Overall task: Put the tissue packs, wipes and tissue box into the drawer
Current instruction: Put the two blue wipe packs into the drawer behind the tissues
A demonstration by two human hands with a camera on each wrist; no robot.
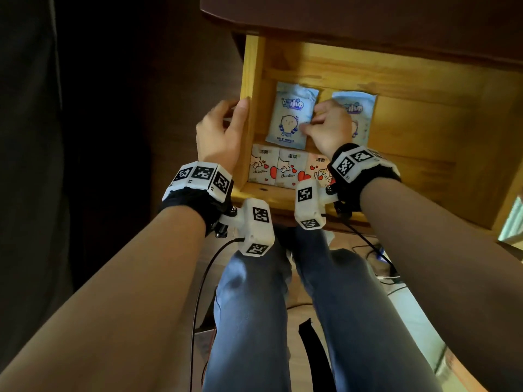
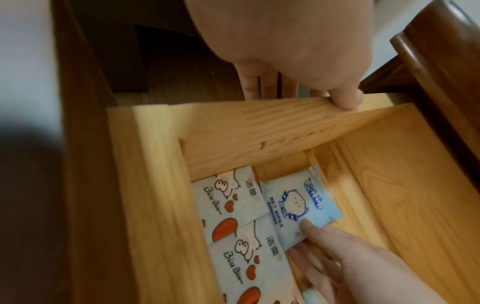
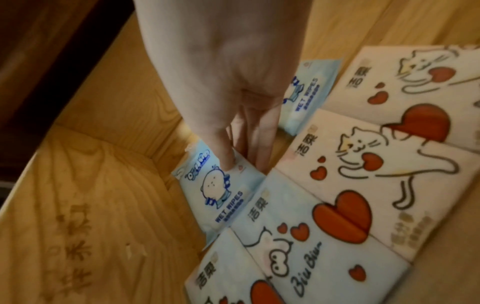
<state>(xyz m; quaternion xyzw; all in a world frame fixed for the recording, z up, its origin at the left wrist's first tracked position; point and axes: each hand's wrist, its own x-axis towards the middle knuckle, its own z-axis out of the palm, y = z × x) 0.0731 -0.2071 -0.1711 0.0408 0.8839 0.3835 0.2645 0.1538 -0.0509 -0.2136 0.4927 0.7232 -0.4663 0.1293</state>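
Note:
The light wooden drawer stands pulled out. A blue wet wipes pack lies flat on its floor near the left wall. My right hand pinches that pack's right edge, thumb on top and fingers down beside it. A second wipes pack lies to the right, half hidden by that hand. Three white tissue packs with red hearts sit in a row along the front wall. My left hand grips the drawer's left wall, thumb over the rim.
A dark wooden desk top overhangs the back of the drawer. The right half of the drawer floor is bare wood. My knees in jeans are below the drawer front, with cables on the floor.

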